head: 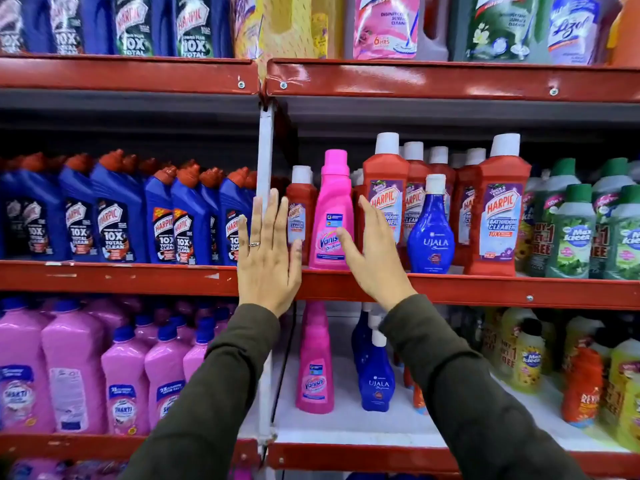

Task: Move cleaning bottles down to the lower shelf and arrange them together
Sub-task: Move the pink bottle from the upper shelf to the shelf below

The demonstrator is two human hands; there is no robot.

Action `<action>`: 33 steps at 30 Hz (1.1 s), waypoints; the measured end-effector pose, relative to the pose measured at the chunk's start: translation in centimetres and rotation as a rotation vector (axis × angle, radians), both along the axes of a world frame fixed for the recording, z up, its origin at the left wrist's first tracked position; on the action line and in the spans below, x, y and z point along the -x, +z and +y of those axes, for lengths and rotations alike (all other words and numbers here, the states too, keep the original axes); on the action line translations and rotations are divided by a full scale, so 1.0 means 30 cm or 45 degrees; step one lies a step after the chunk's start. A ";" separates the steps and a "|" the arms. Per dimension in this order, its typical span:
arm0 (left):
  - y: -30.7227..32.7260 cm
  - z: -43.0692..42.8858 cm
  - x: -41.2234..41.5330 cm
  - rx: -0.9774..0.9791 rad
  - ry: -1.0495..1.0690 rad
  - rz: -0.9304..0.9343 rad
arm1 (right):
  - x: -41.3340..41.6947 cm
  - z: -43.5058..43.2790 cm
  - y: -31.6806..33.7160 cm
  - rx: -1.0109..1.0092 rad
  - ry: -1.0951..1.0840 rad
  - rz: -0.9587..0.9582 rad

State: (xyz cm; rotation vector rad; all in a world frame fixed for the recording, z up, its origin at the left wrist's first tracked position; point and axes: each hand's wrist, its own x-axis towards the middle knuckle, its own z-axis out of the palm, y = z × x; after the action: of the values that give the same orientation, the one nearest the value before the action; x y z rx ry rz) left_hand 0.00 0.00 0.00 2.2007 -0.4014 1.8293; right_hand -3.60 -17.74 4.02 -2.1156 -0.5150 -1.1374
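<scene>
Head view: we see the pink Vanish bottle (331,216) upright on the middle shelf (450,287), between both hands.
Left hand (268,258): flat open, empty.
Right hand (372,252): spread, empty, nearer (thumb maybe touching).

Vanish bottle (331,216) stands left of Ujala bottle (430,230) (Harpic bottles (386,199) behind), middle shelf (485,289).

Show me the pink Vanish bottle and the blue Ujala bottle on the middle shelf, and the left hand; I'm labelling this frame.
pink Vanish bottle (333,216): head view, upper body.
blue Ujala bottle (430,240): head view, front label.
left hand (268,261): head view, back of hand.
</scene>
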 end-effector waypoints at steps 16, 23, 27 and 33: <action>-0.112 0.069 -0.099 -0.023 0.071 0.060 | -0.063 0.050 0.034 -0.530 0.343 0.386; -0.110 0.066 -0.098 -0.009 0.080 0.054 | -0.016 0.041 0.095 -0.549 0.419 0.259; -0.113 0.067 -0.094 -0.011 0.080 0.069 | 0.019 0.035 0.103 -0.565 0.469 0.261; -0.116 0.072 -0.075 -0.015 0.047 0.093 | 0.067 0.040 -0.006 -0.600 0.568 0.332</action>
State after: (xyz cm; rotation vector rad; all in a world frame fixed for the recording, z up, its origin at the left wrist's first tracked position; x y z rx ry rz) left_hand 2.26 2.15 -3.49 2.2900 -0.3604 1.7625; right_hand -5.61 -16.54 3.84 -1.6003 -0.5033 -0.6389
